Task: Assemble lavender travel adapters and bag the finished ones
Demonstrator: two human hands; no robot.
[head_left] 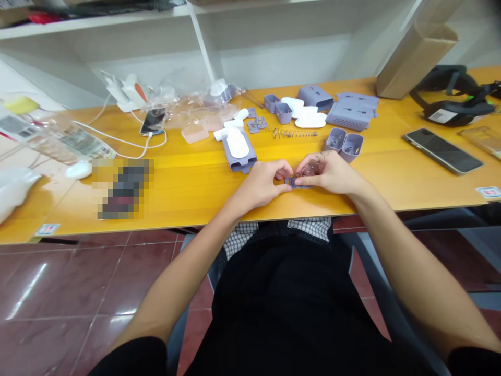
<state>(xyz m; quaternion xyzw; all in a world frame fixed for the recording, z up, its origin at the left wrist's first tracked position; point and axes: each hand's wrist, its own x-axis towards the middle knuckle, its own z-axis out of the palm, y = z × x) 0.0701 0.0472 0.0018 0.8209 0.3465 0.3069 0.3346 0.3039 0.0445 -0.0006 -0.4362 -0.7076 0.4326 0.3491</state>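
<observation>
Near the table's front edge, a small grey-purple plastic part (291, 182) lies between my hands. My left hand (262, 183) is closed at its left end, the fingers curled and the thumb low against it. With the fingers curled over, my right hand (334, 173) holds a metal coil spring (313, 165), and its thumb rests on the plastic part. My fingers hide much of both pieces. Just beyond the left hand lies a grey-purple housing (245, 161) with a white oval piece (237, 143) on it. Two joined grey-purple cups (351, 146) with small parts inside stand past my right hand.
Farther back lie a long spring (295, 133), flat purple brackets (257, 124), white handles (310, 118) and a perforated purple panel (352, 111). A phone (444, 150) and black headset (450, 104) are at right. Cables, a charging phone (153, 120) and plastic bags occupy the left.
</observation>
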